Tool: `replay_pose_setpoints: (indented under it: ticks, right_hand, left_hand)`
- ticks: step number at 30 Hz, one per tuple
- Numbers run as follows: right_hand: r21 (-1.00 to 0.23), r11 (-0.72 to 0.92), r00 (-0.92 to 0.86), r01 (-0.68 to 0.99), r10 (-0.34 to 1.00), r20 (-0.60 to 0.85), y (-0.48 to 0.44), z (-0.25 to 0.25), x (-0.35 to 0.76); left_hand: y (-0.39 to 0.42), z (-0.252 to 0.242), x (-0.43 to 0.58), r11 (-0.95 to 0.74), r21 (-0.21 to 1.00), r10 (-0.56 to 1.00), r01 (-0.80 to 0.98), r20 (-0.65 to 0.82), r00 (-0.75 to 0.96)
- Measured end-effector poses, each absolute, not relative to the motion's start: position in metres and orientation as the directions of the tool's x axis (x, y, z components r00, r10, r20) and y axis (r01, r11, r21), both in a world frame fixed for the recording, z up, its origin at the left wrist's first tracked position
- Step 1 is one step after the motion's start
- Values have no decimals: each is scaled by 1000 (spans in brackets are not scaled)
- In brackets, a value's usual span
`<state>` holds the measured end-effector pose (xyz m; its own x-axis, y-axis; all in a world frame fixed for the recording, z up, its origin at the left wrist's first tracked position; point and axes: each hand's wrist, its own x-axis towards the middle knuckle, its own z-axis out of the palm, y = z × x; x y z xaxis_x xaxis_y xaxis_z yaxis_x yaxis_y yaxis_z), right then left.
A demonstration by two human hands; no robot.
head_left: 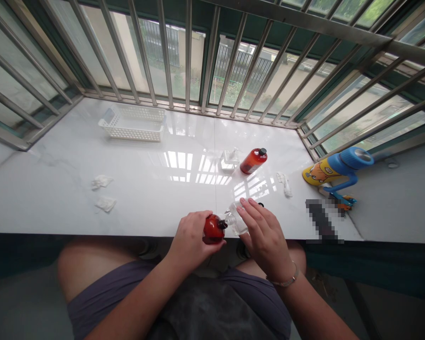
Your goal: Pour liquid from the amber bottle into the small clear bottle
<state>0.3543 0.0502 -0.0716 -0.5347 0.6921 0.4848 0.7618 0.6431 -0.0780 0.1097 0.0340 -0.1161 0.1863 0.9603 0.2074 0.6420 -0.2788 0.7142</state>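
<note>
While left hand [193, 238] clasps glossy, black-necked red bottle [211, 230], right hand [268, 238] grips clear bottle [235, 224], tilted.

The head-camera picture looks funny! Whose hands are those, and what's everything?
No robot: these are a person's bare left hand and right hand, seen by a camera on that person's head. The left holds a red-brown bottle with a black neck; the right holds a see-through bottle, its mouth pointing at that neck. On the white tabletop are a white plastic basket with holes, crumpled white tissues, another red-brown bottle with a black cap, and a yellow-and-blue flask.
</note>
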Motion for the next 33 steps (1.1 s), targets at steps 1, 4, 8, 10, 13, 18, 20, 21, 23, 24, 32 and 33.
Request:
replay_pose_setpoints:
  ticks: [1,4,8,10,13,18,20,21,23,24,32,33]
  right_hand:
    - [-80,642,-533,762,693,486,50,-72,354]
    - [-87,639,-528,765,698,483,50,-72,354]
    - [-76,642,-535,763,692,484,49,-72,355]
    - [-71,644,-538,762,690,484,50,-72,354]
    - [-72,644,-539,762,691,481,50,-71,354]
    - [-75,642,-535,763,692,485,50,-71,355]
    - [-76,641,-534,764,693,485,50,-71,355]
    - [-76,641,-533,764,693,484,50,-71,355]
    - [-74,641,-535,764,694,483,51,-71,355]
    - [-73,641,-535,764,694,482,51,-71,355]
    - [-39,642,-550,766,686,477,51,-69,355]
    - [-35,641,-550,767,685,478,51,-68,355]
  left_hand:
    - [34,-116,110,-278,716,961,641,208,185]
    - [34,-118,109,-273,721,962,637,206,180]
    - [35,-119,109,-270,722,963,638,201,180]
    - [35,-119,108,-266,722,964,639,197,179]
    - [36,-119,108,-255,723,967,642,188,173]
    - [37,-118,108,-248,723,969,644,185,165]
    - [38,-118,108,-249,726,969,641,185,167]
    - [38,-118,108,-249,727,968,639,184,168]
    - [39,-118,108,-250,729,968,638,183,170]
    - [39,-118,108,-249,729,968,637,182,171]
    - [38,-120,108,-240,737,970,632,166,175]
    - [38,-119,108,-239,737,971,632,165,176]
